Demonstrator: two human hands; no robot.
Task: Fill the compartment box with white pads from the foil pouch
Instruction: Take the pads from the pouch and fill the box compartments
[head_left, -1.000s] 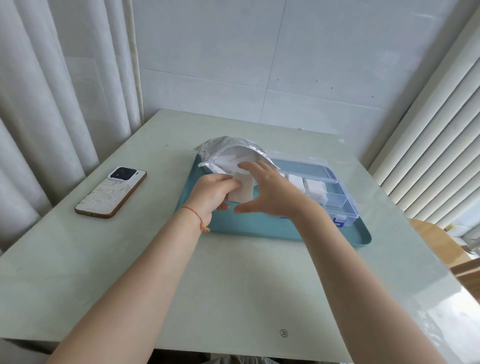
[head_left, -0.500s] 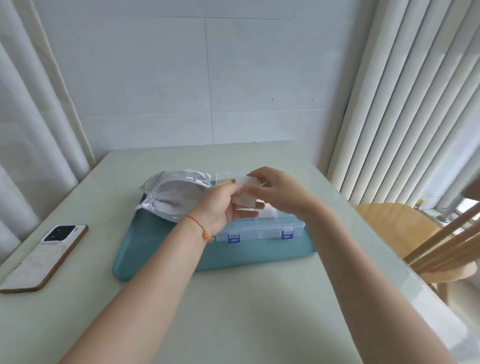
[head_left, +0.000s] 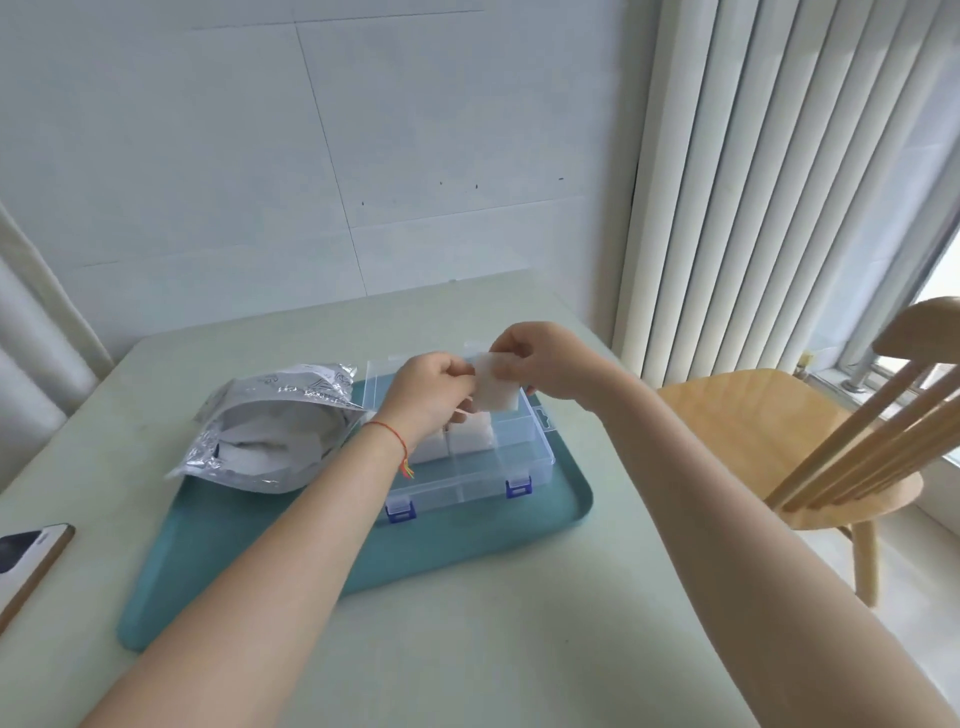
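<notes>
A white pad (head_left: 496, 382) is pinched between the left hand (head_left: 434, 397) and the right hand (head_left: 540, 358), held above the compartment box (head_left: 467, 457). The box is set on the teal tray (head_left: 363, 551), with the foil pouch (head_left: 270, 431) laid open at the tray's far left corner.

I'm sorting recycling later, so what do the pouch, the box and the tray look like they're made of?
Pouch: crinkled metallic foil, shiny silver creases.
Box: clear hard plastic, see-through walls, blue latches.
Tray: matte teal, smooth with rounded corners; probably plastic, could be coated metal.
</notes>
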